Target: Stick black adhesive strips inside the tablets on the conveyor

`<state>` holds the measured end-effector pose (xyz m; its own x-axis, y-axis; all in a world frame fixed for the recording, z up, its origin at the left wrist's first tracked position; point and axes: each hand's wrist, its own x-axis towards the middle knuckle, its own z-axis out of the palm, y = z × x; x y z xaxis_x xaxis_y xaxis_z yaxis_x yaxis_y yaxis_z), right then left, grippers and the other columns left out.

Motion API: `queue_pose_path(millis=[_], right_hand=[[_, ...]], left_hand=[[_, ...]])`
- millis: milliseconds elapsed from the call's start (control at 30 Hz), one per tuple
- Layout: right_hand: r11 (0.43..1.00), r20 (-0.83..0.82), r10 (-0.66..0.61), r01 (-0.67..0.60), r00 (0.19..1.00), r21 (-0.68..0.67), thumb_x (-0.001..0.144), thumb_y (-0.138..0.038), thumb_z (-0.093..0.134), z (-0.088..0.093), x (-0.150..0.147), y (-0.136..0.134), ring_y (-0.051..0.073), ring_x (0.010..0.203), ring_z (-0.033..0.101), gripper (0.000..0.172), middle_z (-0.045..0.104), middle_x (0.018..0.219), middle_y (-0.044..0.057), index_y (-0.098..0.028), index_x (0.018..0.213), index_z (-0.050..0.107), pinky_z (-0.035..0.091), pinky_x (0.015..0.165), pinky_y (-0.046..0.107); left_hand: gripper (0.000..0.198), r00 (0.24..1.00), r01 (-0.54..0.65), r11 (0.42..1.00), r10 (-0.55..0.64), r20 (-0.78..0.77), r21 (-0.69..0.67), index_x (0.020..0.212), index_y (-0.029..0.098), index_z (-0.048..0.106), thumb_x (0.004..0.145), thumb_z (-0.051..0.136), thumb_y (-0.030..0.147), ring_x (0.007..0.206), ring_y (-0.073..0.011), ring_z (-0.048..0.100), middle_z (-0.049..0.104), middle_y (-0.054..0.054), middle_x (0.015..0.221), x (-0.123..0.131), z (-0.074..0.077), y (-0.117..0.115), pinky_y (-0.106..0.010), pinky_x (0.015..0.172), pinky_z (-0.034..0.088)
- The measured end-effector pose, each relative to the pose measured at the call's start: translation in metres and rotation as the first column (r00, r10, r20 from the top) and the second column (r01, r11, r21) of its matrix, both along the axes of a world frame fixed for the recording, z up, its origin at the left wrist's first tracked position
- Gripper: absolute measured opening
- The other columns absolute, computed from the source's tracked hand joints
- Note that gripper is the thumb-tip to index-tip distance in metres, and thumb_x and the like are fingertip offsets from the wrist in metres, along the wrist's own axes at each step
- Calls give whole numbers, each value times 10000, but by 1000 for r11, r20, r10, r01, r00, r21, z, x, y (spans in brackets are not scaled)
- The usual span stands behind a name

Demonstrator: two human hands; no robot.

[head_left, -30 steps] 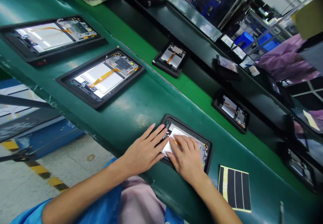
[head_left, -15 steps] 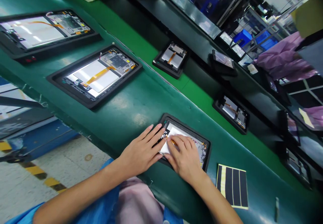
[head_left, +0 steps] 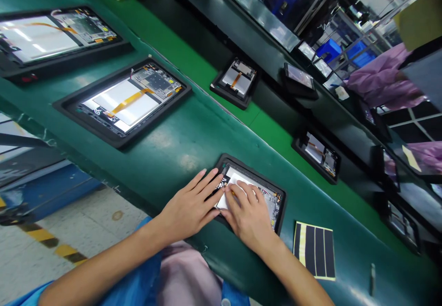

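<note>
An opened tablet [head_left: 238, 170] lies in a black tray [head_left: 281, 214] on the green bench in front of me. Its white battery, part of an orange ribbon cable and the circuit board show around my hands. My left hand [head_left: 189, 204] lies flat with straight fingers over the tablet's left end, fingertips on its dark edge strip. Beside it, my right hand [head_left: 250, 211] rests fingers-down on the battery, its fingers slightly bent and apart, covering most of the ribbon cable. What lies under the right fingertips is hidden.
A sheet of black adhesive strips [head_left: 314, 251] and a small thin tool [head_left: 372, 279] lie to the right. Another opened tablet [head_left: 127, 101] sits in a tray at left, with one more behind. Beyond the bench edge, a line [head_left: 265, 117] carries several trayed tablets. A pink-sleeved person [head_left: 380, 78] is opposite.
My right fingers have spread and flattened a little over the battery and cable. The left hand keeps its place on the tablet. The whole view has shifted slightly.
</note>
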<state>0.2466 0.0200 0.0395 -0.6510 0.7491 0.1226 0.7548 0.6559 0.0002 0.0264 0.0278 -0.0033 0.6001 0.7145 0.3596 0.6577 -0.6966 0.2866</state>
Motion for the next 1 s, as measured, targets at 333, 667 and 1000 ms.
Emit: queue_pose_path(millis=[333, 667, 1000], right_hand=[[997, 16, 32, -30, 999, -74, 1048, -388, 543, 7, 9, 10, 306, 1348, 487, 389, 654, 1352, 123, -168, 1361, 612, 361, 1130, 470], [992, -52, 3, -10, 999, -127, 1024, -352, 578, 3, 7, 6, 331, 1371, 463, 425, 633, 1355, 149, -159, 1403, 582, 361, 1141, 507], [964, -310, -141, 59, 940, -261, 1052, -282, 533, 8, 10, 27, 242, 1074, 612, 236, 687, 1154, 97, -221, 1226, 681, 480, 917, 402]], left_hand=[[452, 991, -20, 1000, 20, 132, 1, 1387, 115, 616, 1046, 486, 381, 1525, -318, 380, 556, -160, 1530, 0, -6, -3, -493, 1290, 234], [454, 997, 1, 1000, -2, 78, 14, 1431, 125, 583, 1042, 495, 343, 1518, -330, 393, 530, -158, 1554, -4, -7, -2, -497, 1246, 328], [490, 996, -3, 1000, 2, 85, 5, 1455, 134, 564, 1023, 538, 362, 1530, -331, 372, 506, -156, 1575, -3, -9, -3, -499, 1257, 323]])
